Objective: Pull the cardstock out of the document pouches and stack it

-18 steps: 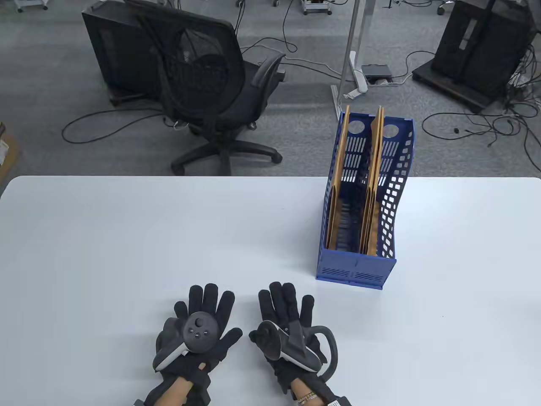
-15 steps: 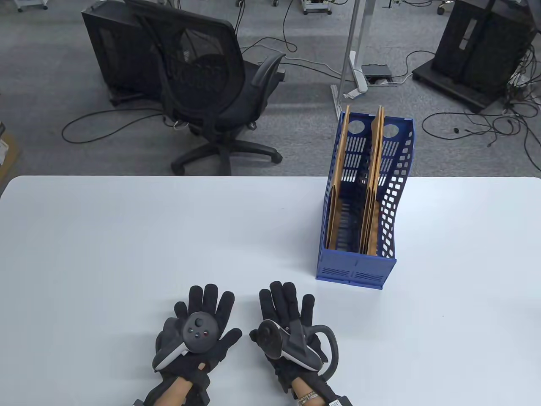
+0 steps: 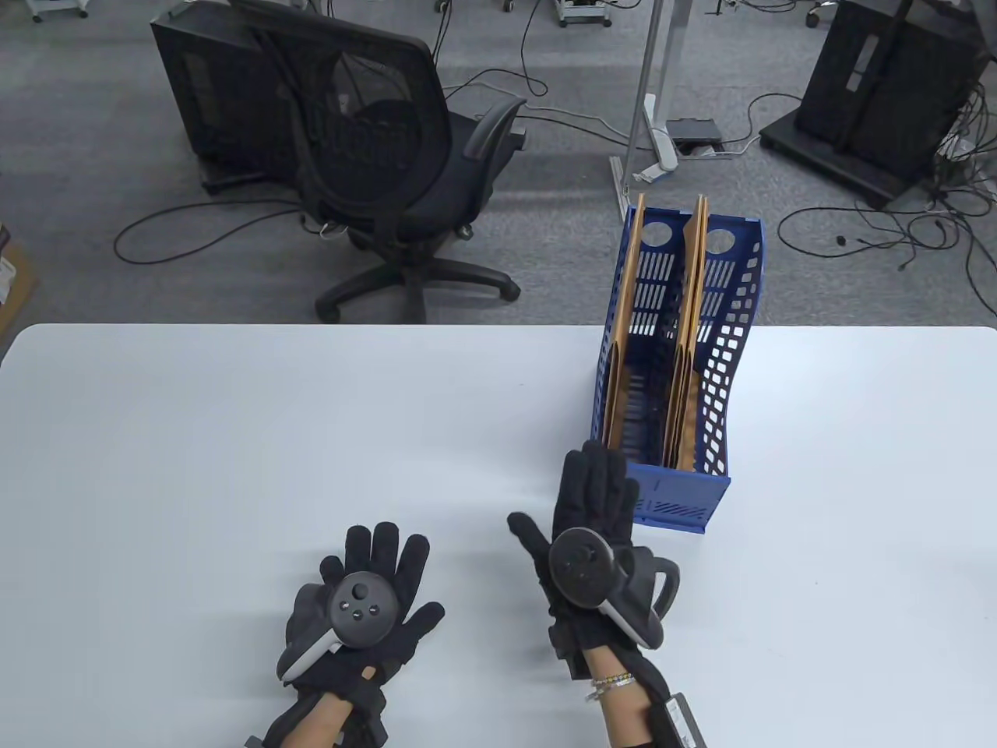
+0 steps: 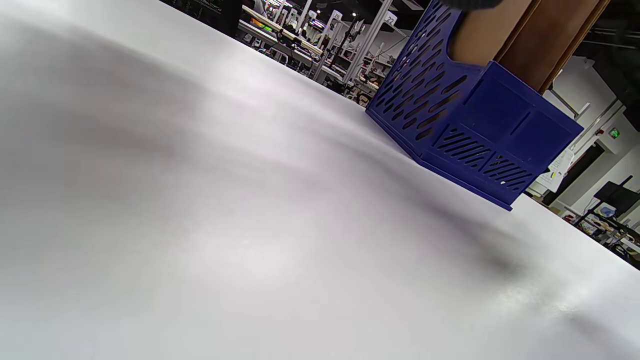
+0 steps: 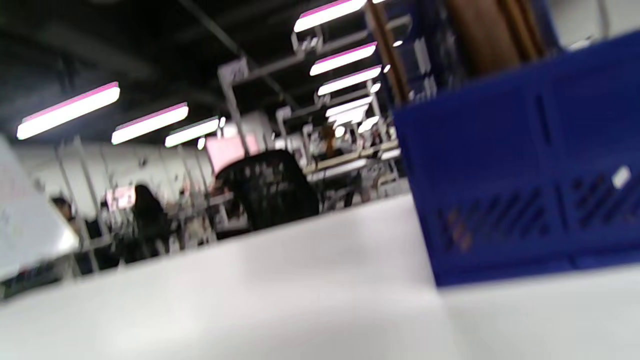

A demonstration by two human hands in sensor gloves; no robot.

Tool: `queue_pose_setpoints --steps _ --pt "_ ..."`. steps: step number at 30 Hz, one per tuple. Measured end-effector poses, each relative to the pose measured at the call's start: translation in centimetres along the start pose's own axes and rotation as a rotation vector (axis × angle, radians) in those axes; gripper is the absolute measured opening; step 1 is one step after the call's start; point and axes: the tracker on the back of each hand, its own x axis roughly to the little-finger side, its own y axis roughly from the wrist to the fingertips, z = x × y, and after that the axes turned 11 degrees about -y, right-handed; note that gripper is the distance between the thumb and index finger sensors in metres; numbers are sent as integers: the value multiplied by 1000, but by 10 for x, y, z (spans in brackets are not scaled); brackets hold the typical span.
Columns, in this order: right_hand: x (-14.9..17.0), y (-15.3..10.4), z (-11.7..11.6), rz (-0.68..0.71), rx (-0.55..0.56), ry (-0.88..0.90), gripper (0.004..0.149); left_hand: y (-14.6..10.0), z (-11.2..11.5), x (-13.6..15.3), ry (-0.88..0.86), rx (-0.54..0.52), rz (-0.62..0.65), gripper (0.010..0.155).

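A blue perforated file holder (image 3: 720, 389) stands on the white table (image 3: 234, 436), right of centre. Brown document pouches (image 3: 689, 312) stand upright in it, one set at the left wall (image 3: 627, 312), one in the middle. My right hand (image 3: 592, 499) is raised, fingers stretched out, fingertips at the holder's near left corner, holding nothing. My left hand (image 3: 370, 580) lies flat and open on the table. The holder (image 4: 475, 120) and pouches (image 4: 540, 40) show in the left wrist view. The right wrist view is blurred and shows the holder's front (image 5: 525, 175).
A black office chair (image 3: 389, 156) stands on the floor behind the table's far edge. Cables, a metal stand and black cabinets are further back. The table's left and right parts are bare white surface.
My right hand has lifted off the table and moved forward and right, up to the holder's near left corner. My left hand has stayed flat in place.
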Motion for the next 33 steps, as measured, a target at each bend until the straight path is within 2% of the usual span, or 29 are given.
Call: queue_pose_setpoints --steps 3,5,7,13,16,18,21,26,29,33 --pt "13 20 15 -119 76 19 92 -1 -1 1 2 -7 -12 77" --pt "20 36 19 -136 106 61 90 0 -3 3 -2 -13 -20 76" --pt "23 49 18 -180 73 97 89 0 -3 4 -7 -10 -27 76" --pt "41 91 -5 -318 -126 159 90 0 -2 6 -20 2 -32 76" --pt "49 104 -18 -368 -169 182 87 1 0 6 -16 22 -33 76" --pt "52 108 -24 -371 -178 163 82 2 1 7 -24 31 -34 76" --pt "54 111 -32 -364 -180 166 65 2 2 6 -36 38 -33 76" --pt "46 112 -23 -354 -65 163 59 0 0 7 -32 28 -30 76" --pt "38 111 -5 -310 11 181 58 1 0 7 -40 30 -27 76" --pt "26 107 29 -247 116 168 58 3 4 8 -44 64 -31 76"
